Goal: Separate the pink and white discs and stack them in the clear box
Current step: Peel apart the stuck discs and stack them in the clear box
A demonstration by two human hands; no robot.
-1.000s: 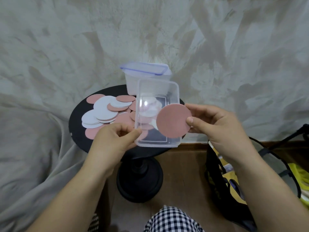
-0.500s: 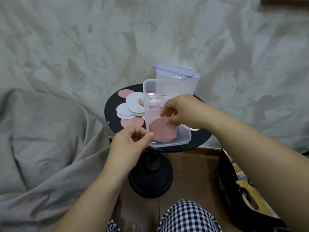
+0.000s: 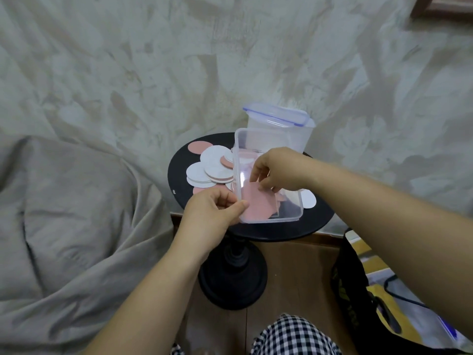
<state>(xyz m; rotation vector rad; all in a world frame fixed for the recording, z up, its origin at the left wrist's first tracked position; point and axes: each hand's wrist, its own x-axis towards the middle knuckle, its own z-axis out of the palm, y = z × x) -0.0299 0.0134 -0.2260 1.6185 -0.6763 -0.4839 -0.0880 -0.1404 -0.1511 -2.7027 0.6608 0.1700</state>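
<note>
the clear box (image 3: 271, 220) is held tilted over the near part of the round black table (image 3: 316, 222), its near-left corner pinched between the thumb and curled fingers of the left hand (image 3: 212, 213). the right hand (image 3: 277, 170) is seen inside the box, and the far edge of a pink disc (image 3: 258, 204) is pinched by its fingertips. loose pink and white discs (image 3: 213, 163) are piled on the table to the left, and a lidded container (image 3: 280, 129) is seen just beyond the box.

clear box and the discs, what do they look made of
The clear box is likely rigid plastic with a glossy finish: its contents show through the walls and light glares on one side. The pink disc and white discs look like thin, flat matte sheet with no shine, perhaps foam or card; I cannot tell which.
</note>
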